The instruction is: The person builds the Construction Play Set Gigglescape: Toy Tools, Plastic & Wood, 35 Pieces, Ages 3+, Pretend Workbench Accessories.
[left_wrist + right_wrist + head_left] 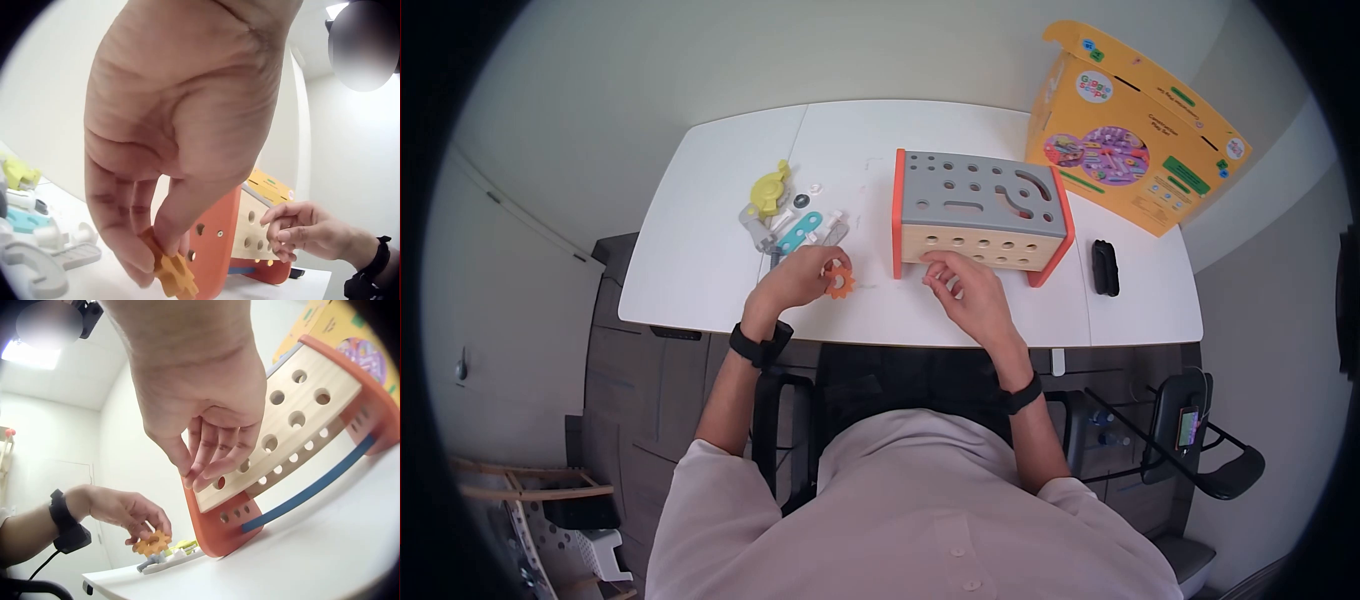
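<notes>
In the head view my left hand [798, 278] pinches an orange toy gear [840, 282] over the table's near side. Thumb and fingers grip the gear [172, 272] by its edge in the left wrist view. My right hand [968, 295] hangs with loosely curled fingers in front of the toy workbench [985, 195], and no object shows in it. The right wrist view has its fingertips overlapping the lower left of the workbench's wooden panel [294, 419], which has round holes. Orange-red end boards [215, 531] stand at both sides, and a blue strip [312, 486] spans low between them.
Beyond my left hand lie toy parts: a yellow piece [770, 190], a teal strip with holes [802, 231] and several grey and white pieces. A yellow box [1145, 130] stands at the back right. Right of the workbench lies a black case [1105, 268] on the white table [850, 130].
</notes>
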Tool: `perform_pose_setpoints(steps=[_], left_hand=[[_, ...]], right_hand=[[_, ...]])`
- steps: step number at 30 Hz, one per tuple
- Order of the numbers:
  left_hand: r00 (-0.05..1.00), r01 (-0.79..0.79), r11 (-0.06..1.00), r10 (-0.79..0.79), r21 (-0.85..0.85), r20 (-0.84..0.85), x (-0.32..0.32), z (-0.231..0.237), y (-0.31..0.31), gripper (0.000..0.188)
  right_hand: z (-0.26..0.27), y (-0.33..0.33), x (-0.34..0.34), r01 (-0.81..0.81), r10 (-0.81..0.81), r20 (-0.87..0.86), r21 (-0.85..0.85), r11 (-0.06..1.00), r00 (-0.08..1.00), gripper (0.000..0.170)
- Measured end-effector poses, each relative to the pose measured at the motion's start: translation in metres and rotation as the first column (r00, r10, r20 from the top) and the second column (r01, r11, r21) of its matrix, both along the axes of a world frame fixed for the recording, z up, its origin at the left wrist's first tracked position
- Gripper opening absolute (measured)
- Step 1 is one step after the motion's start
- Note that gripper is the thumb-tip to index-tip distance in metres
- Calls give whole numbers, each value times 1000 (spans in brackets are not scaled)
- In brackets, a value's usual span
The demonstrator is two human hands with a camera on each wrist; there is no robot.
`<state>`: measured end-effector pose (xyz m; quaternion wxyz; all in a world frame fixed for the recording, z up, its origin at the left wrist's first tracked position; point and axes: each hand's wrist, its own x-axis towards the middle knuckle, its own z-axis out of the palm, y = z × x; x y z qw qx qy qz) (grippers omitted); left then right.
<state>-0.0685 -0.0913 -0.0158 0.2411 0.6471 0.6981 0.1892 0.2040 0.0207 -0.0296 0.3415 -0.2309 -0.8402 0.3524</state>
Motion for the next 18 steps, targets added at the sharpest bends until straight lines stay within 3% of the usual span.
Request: perform_pose_setpoints(steps=[5,10,18], left_hand=[[993,-96,988,103,-125,54,-6,-6,-5,35],[997,-56,998,56,-3,-56,-13,-23,-6,50],[967,-146,986,125,-80,-221,-1,-28,-4,51]], right_hand=[[-3,0,-2,-22,22,-16,8,1000,1000,28],[0,-1,-3,-38,38,1,23,999,999,27],[2,-2,1,-19,18,17,7,1000,1000,24]])
